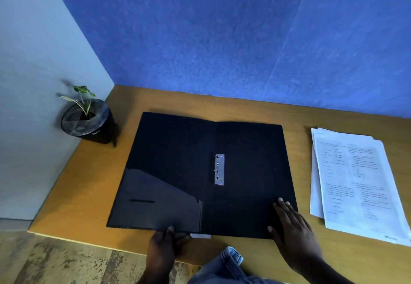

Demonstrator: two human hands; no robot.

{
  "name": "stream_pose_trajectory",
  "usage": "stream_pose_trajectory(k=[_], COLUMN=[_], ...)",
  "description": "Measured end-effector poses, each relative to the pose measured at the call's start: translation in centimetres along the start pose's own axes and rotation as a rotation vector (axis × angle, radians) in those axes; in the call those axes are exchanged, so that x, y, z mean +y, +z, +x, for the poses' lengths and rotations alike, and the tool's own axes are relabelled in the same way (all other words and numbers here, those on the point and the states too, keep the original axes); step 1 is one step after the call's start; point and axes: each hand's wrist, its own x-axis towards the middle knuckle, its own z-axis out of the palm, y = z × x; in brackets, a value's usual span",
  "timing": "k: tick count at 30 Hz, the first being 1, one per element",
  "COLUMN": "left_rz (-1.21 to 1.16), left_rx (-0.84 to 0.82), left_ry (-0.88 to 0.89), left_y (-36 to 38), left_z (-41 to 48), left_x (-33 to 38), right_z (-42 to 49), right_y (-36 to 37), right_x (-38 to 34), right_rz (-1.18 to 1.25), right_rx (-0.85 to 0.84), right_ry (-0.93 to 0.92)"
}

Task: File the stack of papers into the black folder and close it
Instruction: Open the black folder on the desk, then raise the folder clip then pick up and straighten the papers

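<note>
The black folder (178,161) lies open and flat on the wooden desk, with a silver metal clip (219,169) beside its spine and a glossy pocket on the left flap. My left hand (165,244) pinches the folder's near edge at the left flap, thumb on top. Flat on the right flap's near corner rests my right hand (293,226), fingers spread. The stack of printed white papers (353,183) lies on the desk to the right of the folder, apart from it and untouched.
A small plant in a black pot (89,121) stands at the desk's back left corner by the white wall. A blue wall runs behind the desk (93,181). The desk's near edge is at my knees; patterned floor shows at the lower left.
</note>
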Motion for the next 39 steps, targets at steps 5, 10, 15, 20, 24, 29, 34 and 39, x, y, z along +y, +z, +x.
stream_pose_trajectory(k=[5, 10, 15, 20, 24, 29, 34, 39], left_rz=[0.338, 0.823, 0.9, 1.193, 1.288, 1.311, 1.345, 1.305], left_rx=[-0.171, -0.503, -0.55, -0.302, -0.337, -0.404, -0.453, -0.489], left_ry=[-0.147, 0.016, 0.299, 0.623, 0.642, 0.592, 0.608, 0.746], left_y=[-0.4, 1.7, 6.3, 9.8, 11.1, 11.8, 12.2, 12.3], left_z=[-0.8, -1.4, 1.3, 5.3, 6.6, 7.5, 8.0, 8.4], left_x=[1.6, 5.2, 9.0, 11.6, 12.1, 12.8, 13.2, 12.2], right_z=[-0.1, -0.6, 0.2, 0.4, 0.6, 0.6, 0.5, 0.6], right_y=[-0.2, 0.9, 1.2, 1.2, 1.1, 1.1, 1.1, 1.1], right_x=[-0.6, -1.0, -0.1, 0.0, -0.2, -0.2, -0.1, 0.0], right_rz=[-0.038, -0.182, -0.213, -0.212, -0.225, -0.251, -0.251, -0.247], right_rx=[0.008, -0.12, -0.253, -0.325, -0.343, -0.359, -0.368, -0.389], right_ry=[0.021, 0.025, 0.031, 0.034, 0.039, 0.044, 0.047, 0.055])
